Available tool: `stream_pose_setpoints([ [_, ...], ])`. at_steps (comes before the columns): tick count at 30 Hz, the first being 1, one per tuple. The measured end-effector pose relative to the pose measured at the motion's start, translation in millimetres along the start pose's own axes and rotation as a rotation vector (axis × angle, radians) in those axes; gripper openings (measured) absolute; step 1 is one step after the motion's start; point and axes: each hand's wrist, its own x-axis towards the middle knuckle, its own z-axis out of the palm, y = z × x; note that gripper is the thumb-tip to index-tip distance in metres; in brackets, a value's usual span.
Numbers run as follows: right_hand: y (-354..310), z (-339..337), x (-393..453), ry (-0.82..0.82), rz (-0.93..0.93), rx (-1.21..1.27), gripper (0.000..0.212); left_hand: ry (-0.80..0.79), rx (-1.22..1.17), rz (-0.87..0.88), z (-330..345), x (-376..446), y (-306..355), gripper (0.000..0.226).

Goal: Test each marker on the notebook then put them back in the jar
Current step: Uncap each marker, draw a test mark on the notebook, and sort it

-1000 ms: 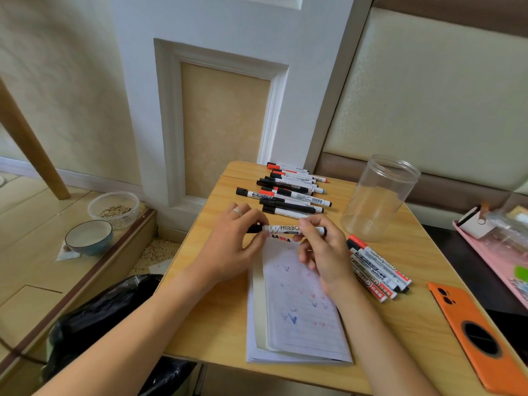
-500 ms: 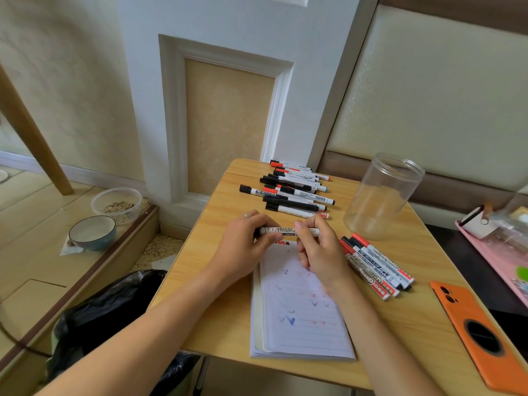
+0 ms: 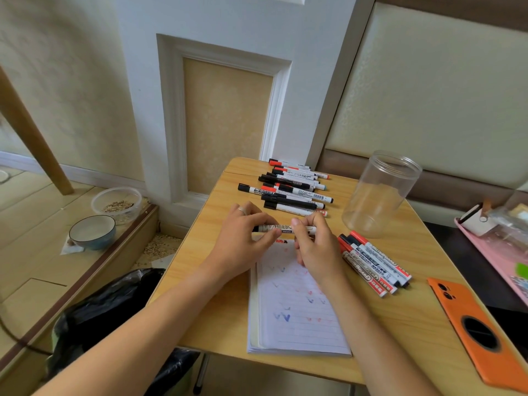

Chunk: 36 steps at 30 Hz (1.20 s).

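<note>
Left hand [image 3: 243, 241] and right hand [image 3: 314, 247] both grip the level marker [image 3: 283, 227] above the notebook [image 3: 297, 324].

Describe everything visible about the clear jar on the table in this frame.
The jar is a tall, round, see-through container, plastic by its look, with a ridged open mouth and no lid in view. It stands on the wooden table near the far right corner and looks tilted, possibly from the wide lens. Nothing is visible inside. Neither hand touches it, and it stands apart from the group of markers lying just in front of it.
</note>
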Motion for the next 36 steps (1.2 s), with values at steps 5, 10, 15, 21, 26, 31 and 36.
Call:
stream_pose_setpoints([
  [5, -5.1, 8.7, -4.5, -0.004, -0.145, -0.311, 0.027, -0.081, 0.212, 0.040, -16.8, -11.4, 4.0, 0.018],
  [10, -7.7, 13.8, -8.7, -0.040, -0.255, -0.497, 0.032, 0.032, 0.383, 0.073, -41.0, -27.0, -0.6, 0.013],
  [15, -2.2, 22.5, -9.6, -0.085, -0.351, -0.696, 0.035, 0.064, 0.535, -0.030, -69.7, -50.9, -14.0, 0.012],
  [21, -6.9, 21.9, -10.8, -0.110, -0.363, -0.800, 0.021, 0.118, 0.561, -0.266, -108.4, -77.4, -26.7, 0.017],
  [26, -9.1, 22.9, -9.8, -0.124, -0.358, -0.822, 0.017, -0.054, 0.673, -0.568, -145.4, -99.6, -44.4, 0.009],
  [31, -12.2, 22.5, -10.3, -0.129, -0.360, -0.843, 0.016, -0.373, 0.665, -0.770, -147.0, -118.5, -64.4, 0.022],
  [36, -14.7, 21.2, -13.7, -0.115, -0.350, -0.833, 0.015, -0.410, 0.631, -0.810, -136.2, -117.2, -75.4, 0.018],
])
